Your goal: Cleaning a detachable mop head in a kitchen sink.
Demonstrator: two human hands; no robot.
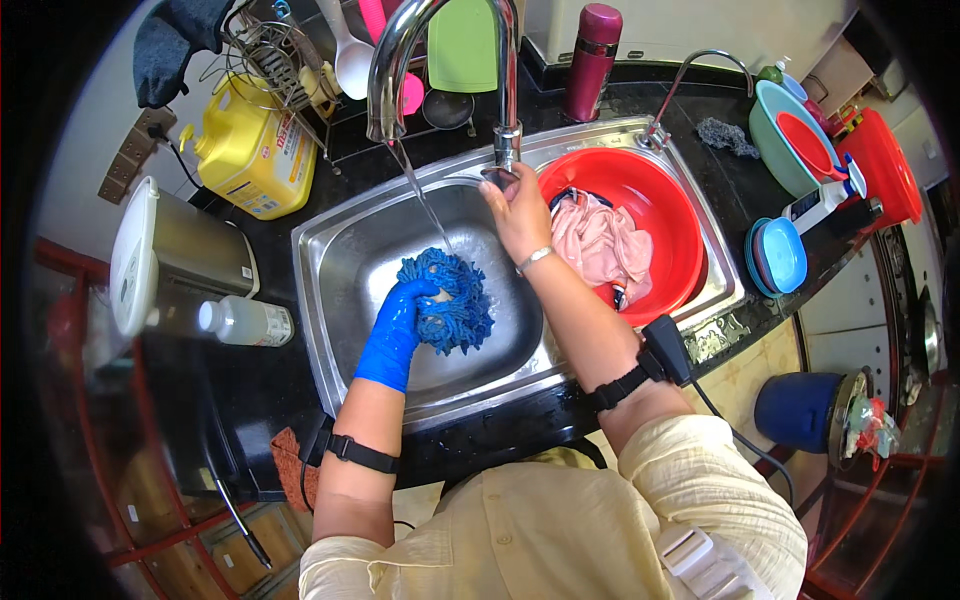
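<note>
Centre of the frame, over the sink (330, 250): the gloved left hand (400, 325) clamps its fingers on a blue mop head (452, 300) under the running water, while the bare right hand (520, 215) closes around the tap lever (503, 172)

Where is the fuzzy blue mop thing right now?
The blue mop head is in the steel sink, under the running water, held by the gloved left hand, left of the red basin.
</note>
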